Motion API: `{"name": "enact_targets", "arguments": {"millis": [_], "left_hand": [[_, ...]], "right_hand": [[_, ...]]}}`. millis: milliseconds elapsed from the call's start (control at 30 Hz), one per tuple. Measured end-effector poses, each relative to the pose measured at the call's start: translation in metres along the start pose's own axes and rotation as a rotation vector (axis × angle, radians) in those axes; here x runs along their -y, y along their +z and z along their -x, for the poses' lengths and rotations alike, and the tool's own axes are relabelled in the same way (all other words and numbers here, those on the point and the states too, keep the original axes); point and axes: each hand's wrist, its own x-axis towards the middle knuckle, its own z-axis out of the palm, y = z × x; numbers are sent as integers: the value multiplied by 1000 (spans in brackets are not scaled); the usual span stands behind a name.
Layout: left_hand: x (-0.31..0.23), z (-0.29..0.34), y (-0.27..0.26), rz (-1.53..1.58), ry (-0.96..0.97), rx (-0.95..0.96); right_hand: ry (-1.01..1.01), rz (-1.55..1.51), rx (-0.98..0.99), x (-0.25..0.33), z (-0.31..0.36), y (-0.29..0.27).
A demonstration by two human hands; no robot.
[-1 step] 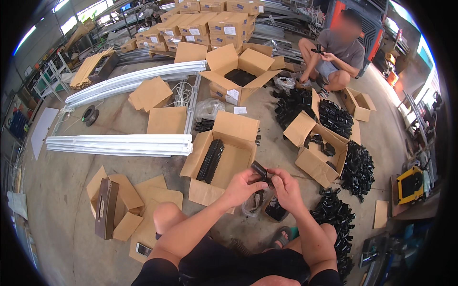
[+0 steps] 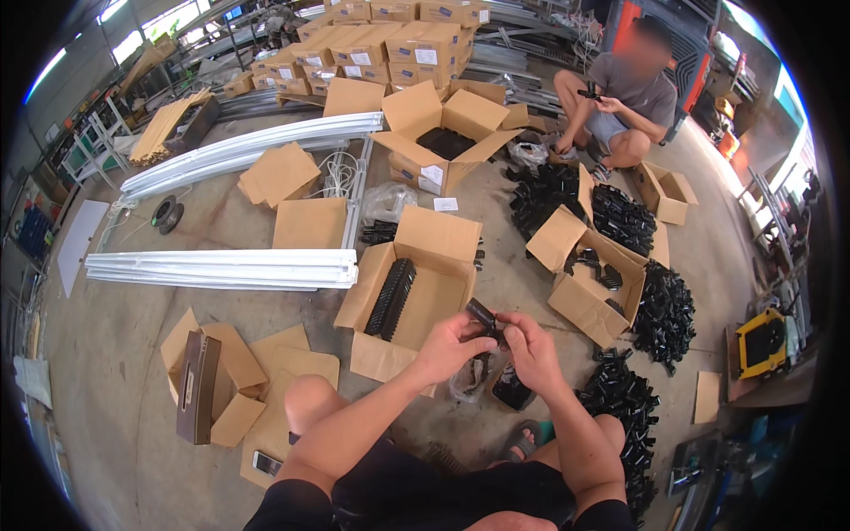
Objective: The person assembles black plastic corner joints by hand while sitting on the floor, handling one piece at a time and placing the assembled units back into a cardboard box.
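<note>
Both hands grip one small black plastic part (image 2: 483, 317), held up over the floor just in front of the knees. Left hand (image 2: 450, 343) clenched round its near-left end, right hand (image 2: 529, 347) closed on its right end. Part's long axis runs from far-left to near-right, far end tilted up and away toward the open box.

Head view, counts:
- One open cardboard box (image 2: 434, 296) just beyond the hands, one row of black parts (image 2: 390, 297) stacked inside at its left.
- Four heaps of loose black parts on the floor, right side; nearest heap (image 2: 620, 398) lies beside the right knee.
- One clear plastic bag (image 2: 469, 379) below the hands.
- Two long white rails: near one (image 2: 221, 267), far one (image 2: 248, 152).
- One other person (image 2: 620, 97) squatting far right, hands on a small dark piece.
</note>
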Motion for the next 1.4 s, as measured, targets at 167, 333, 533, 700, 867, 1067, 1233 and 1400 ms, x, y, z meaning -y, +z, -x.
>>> {"name": "enact_targets", "arguments": {"millis": [167, 333, 533, 700, 867, 1067, 1233, 1400], "left_hand": [[-9, -1, 2, -31, 10, -63], [-11, -6, -5, 187, 39, -187], [-20, -16, -14, 364, 30, -362], [-40, -5, -42, 449, 165, -487], [-57, -2, -41, 413, 135, -514], [-48, -10, -37, 497, 50, -436], [-45, -6, -29, 488, 1, -466], [-34, -12, -28, 516, -17, -376]], "right_hand": [[59, -299, -8, -24, -9, -11], [169, -305, -239, -83, -48, -32], [389, 558, -174, -266, -51, -56], [315, 702, -258, -291, -56, -45], [335, 881, -53, -294, -89, -22], [79, 1424, 206, -350, -113, 12], [31, 1609, 486, -354, -137, 18], [174, 1010, 98, -332, -136, -6]]}}
